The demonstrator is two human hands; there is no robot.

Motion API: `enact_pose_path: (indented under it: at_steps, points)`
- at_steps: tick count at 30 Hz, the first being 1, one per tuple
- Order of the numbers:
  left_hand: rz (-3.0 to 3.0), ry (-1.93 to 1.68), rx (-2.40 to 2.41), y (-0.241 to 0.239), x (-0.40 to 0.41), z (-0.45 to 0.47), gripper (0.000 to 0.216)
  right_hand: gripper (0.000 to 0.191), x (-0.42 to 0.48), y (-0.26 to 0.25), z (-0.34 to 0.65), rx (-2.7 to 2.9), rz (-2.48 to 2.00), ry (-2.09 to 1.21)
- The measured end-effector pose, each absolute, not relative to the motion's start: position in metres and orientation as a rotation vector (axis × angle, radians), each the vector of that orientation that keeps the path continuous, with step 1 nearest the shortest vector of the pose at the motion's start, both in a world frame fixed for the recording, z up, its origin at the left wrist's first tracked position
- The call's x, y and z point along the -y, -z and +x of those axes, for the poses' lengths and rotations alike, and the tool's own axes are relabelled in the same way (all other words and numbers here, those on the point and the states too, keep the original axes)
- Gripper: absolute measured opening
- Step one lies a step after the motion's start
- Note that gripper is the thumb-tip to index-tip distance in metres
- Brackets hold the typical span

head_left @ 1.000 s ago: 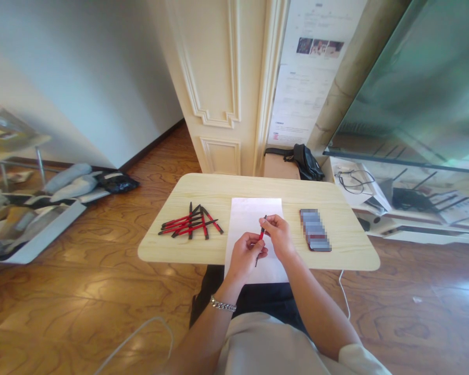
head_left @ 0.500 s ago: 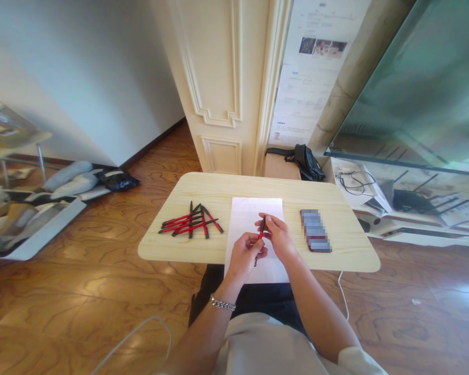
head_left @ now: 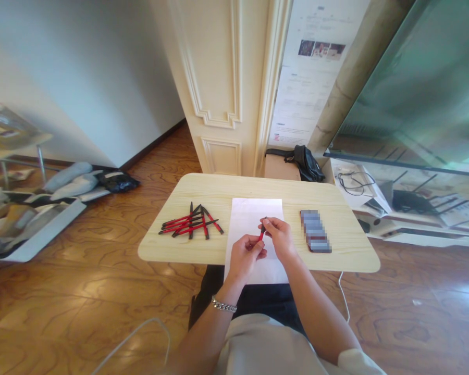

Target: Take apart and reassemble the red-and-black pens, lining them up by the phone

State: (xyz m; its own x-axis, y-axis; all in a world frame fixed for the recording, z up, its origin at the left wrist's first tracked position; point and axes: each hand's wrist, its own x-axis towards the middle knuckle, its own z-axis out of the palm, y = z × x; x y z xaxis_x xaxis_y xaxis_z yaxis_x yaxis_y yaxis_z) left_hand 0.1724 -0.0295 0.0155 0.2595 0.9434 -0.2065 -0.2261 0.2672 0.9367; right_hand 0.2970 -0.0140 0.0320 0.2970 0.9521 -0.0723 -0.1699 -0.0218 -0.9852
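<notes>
Slim red-and-black plastic pen (head_left: pixel 261 236) is between the two hands, above the white rectangular paper sheet (head_left: pixel 244 212). The left hand (head_left: pixel 245 257) has its thumb and fingers nearly closed around the red barrel; the right hand (head_left: pixel 280 237) is pinching the black upper end with its fingertips, with hardly any gap. So both hands are grasping this same pen.

One pen is in the grip, and one sheet lies beneath it. To the left of the grip, a crossed pile of similar red-and-black pens (head_left: pixel 190 224) rests on the pale wood-grain table (head_left: pixel 293 190); at least six can be counted, but the overlap hides the exact number. To the right of the grip lies one dark-edged phone (head_left: pixel 316 232), its screen pixelated.

Half a second ago, a dark end of the pen showed below the left hand; now it is not seen there. The pile, the sheet and the phone have kept their places.
</notes>
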Motion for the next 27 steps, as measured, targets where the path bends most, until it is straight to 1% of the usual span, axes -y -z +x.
enact_pose_path:
  at_steps: [9, 14, 17, 20, 22, 27]
  points:
    - [1.001, -0.997, -0.982, -0.005, 0.028, 0.175, 0.033, 0.033, 0.013, -0.025, 0.295, 0.821, -1.343, -0.968]
    - [0.967, -0.999, -0.862, -0.014, 0.023, 0.178, 0.041, 0.040, 0.019, -0.031, 0.302, 0.907, -1.325, -1.014]
    - [0.943, -1.027, -0.828, -0.023, 0.018, 0.179, 0.039, 0.042, 0.026, -0.031, 0.309, 0.953, -1.341, -0.952]
    - [0.861, -1.119, -0.821, -0.030, 0.013, 0.180, 0.035, 0.037, 0.036, -0.026, 0.313, 0.995, -1.370, -0.926]
    - [0.788, -1.172, -0.793, -0.034, 0.011, 0.182, 0.032, 0.031, 0.043, -0.023, 0.312, 0.974, -1.314, -0.993]
    - [0.684, -1.196, -0.722, -0.038, 0.015, 0.195, 0.027, 0.020, 0.047, -0.022, 0.294, 0.580, -0.943, -1.122]
